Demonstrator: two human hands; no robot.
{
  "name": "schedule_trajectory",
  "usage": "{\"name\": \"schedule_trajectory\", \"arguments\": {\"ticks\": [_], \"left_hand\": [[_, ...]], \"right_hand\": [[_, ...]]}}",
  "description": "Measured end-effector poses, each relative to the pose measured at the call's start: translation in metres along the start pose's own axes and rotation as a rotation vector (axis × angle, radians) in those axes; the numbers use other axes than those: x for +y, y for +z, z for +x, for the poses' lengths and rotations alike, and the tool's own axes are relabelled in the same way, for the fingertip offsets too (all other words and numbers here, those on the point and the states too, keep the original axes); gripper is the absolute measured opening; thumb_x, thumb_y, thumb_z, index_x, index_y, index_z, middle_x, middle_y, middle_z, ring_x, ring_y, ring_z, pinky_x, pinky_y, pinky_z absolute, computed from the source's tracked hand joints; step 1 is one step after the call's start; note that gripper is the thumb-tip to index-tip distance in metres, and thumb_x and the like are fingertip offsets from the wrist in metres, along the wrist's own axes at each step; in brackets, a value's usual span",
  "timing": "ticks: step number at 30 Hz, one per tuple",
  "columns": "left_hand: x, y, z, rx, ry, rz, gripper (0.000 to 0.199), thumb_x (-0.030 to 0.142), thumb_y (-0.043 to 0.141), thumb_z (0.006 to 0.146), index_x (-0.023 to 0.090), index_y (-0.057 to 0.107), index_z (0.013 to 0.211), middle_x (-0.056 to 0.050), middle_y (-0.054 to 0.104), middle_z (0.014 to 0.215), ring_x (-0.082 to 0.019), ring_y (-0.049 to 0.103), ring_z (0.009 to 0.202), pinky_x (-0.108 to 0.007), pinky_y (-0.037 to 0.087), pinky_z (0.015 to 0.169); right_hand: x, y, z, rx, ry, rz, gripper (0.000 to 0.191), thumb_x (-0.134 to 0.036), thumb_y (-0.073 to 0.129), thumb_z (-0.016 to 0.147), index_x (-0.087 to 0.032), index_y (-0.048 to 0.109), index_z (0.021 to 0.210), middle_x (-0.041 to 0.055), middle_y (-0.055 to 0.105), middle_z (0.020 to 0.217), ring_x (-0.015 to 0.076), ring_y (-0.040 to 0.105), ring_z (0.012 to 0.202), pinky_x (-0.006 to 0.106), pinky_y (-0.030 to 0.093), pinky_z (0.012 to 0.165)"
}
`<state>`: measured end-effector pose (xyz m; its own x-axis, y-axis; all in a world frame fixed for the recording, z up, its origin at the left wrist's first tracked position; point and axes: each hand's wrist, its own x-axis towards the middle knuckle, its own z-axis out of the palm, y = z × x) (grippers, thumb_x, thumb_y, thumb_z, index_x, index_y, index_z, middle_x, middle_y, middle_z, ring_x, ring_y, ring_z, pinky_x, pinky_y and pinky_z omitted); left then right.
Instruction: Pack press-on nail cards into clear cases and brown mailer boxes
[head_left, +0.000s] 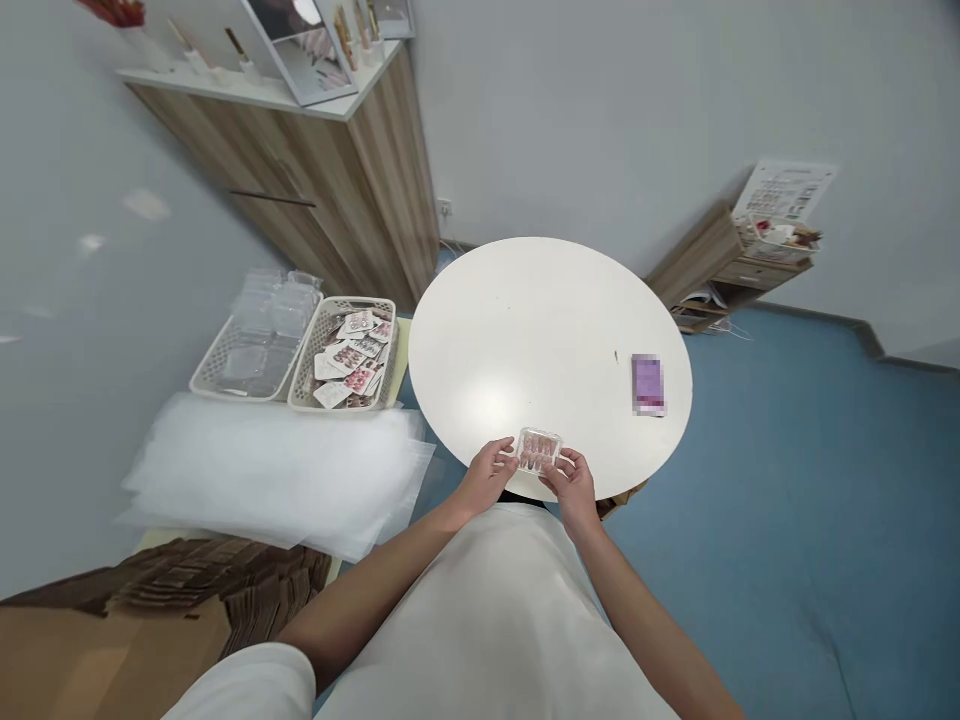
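Observation:
Near the front edge of the round white table (555, 320), a clear box of press-on nails (538, 450) is held between both hands. Pinkish nails lie in two rows inside it. My left hand (491, 470) grips the box's left side, fingers bent around the edge. On the opposite side, my right hand (571, 482) pinches the right edge, with its thumb over the lower right corner. The undersides of the box and some fingertips are hidden.
A blurred purple packet (648, 384) lies on the table's right. To the left stand a basket of nail cards (298, 400), a basket of clear boxes (199, 385) and translucent sheets (277, 470). Folded brown cartons (172, 620) are below them. A wooden cabinet (390, 180) stands behind.

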<state>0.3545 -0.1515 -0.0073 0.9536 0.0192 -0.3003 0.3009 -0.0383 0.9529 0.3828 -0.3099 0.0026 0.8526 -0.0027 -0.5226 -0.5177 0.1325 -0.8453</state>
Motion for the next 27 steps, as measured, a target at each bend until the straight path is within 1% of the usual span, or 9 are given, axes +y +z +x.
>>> {"name": "schedule_trajectory", "arguments": {"ticks": [4,8,11,14,17,20,24,27], "left_hand": [[0.007,0.001,0.000,0.035,-0.046,-0.004,0.050,0.043,0.050,0.079,0.023,0.043,0.124,-0.010,0.049,0.117,-0.020,0.050,0.102,-0.034,0.044,0.085],[0.005,0.003,0.007,0.132,-0.092,0.013,0.055,0.042,0.049,0.080,0.025,0.036,0.130,-0.010,0.043,0.124,-0.023,0.044,0.111,-0.036,0.042,0.089],[-0.001,0.001,0.011,0.223,-0.148,0.029,0.060,0.044,0.047,0.081,0.027,0.027,0.135,-0.010,0.035,0.129,-0.023,0.037,0.118,-0.035,0.040,0.092],[-0.006,-0.009,0.017,0.314,-0.227,0.051,0.066,0.047,0.046,0.081,0.027,0.019,0.137,-0.010,0.032,0.127,-0.022,0.035,0.119,-0.034,0.038,0.094],[-0.010,-0.026,0.025,0.396,-0.252,0.060,0.065,0.048,0.045,0.081,0.026,0.019,0.137,-0.009,0.032,0.123,-0.021,0.037,0.117,-0.035,0.037,0.095],[-0.016,-0.049,0.036,0.454,-0.254,0.063,0.062,0.046,0.043,0.082,0.025,0.022,0.136,-0.009,0.032,0.123,-0.020,0.038,0.116,-0.036,0.035,0.096],[-0.028,-0.088,0.054,0.483,-0.271,0.080,0.063,0.047,0.044,0.082,0.024,0.021,0.135,-0.011,0.030,0.127,-0.022,0.036,0.118,-0.037,0.037,0.095],[-0.039,-0.119,0.071,0.502,-0.234,0.115,0.062,0.047,0.044,0.082,0.022,0.022,0.134,-0.012,0.030,0.128,-0.023,0.035,0.119,-0.038,0.037,0.094]], "right_hand": [[-0.005,0.008,0.017,-0.102,0.031,-0.064,0.046,-0.037,0.070,0.057,-0.024,0.043,0.092,0.0005,0.061,0.085,0.0153,0.061,0.074,0.035,0.050,0.072],[-0.009,0.021,0.035,-0.201,0.011,-0.143,0.045,-0.038,0.067,0.061,-0.023,0.042,0.095,0.0031,0.060,0.093,0.0154,0.060,0.076,0.034,0.048,0.074],[-0.010,0.032,0.046,-0.312,-0.009,-0.191,0.043,-0.036,0.065,0.064,-0.024,0.043,0.099,0.0046,0.057,0.103,0.0162,0.059,0.087,0.034,0.047,0.079],[-0.006,0.046,0.055,-0.384,-0.053,-0.291,0.042,-0.033,0.062,0.066,-0.025,0.044,0.104,0.0052,0.051,0.112,0.0184,0.050,0.104,0.036,0.045,0.085],[0.000,0.064,0.065,-0.383,-0.073,-0.428,0.047,-0.032,0.060,0.068,-0.026,0.044,0.111,0.0057,0.045,0.119,0.0197,0.044,0.110,0.037,0.043,0.086],[0.008,0.088,0.078,-0.401,-0.037,-0.482,0.054,-0.032,0.061,0.067,-0.027,0.042,0.117,0.0060,0.046,0.117,0.0195,0.046,0.104,0.036,0.044,0.083],[0.021,0.129,0.103,-0.432,-0.019,-0.493,0.057,-0.031,0.061,0.066,-0.025,0.042,0.120,0.0066,0.047,0.114,0.0187,0.049,0.098,0.036,0.044,0.082],[0.033,0.160,0.124,-0.435,-0.043,-0.519,0.059,-0.030,0.061,0.067,-0.025,0.042,0.122,0.0071,0.046,0.115,0.0183,0.050,0.097,0.036,0.044,0.082]]}}
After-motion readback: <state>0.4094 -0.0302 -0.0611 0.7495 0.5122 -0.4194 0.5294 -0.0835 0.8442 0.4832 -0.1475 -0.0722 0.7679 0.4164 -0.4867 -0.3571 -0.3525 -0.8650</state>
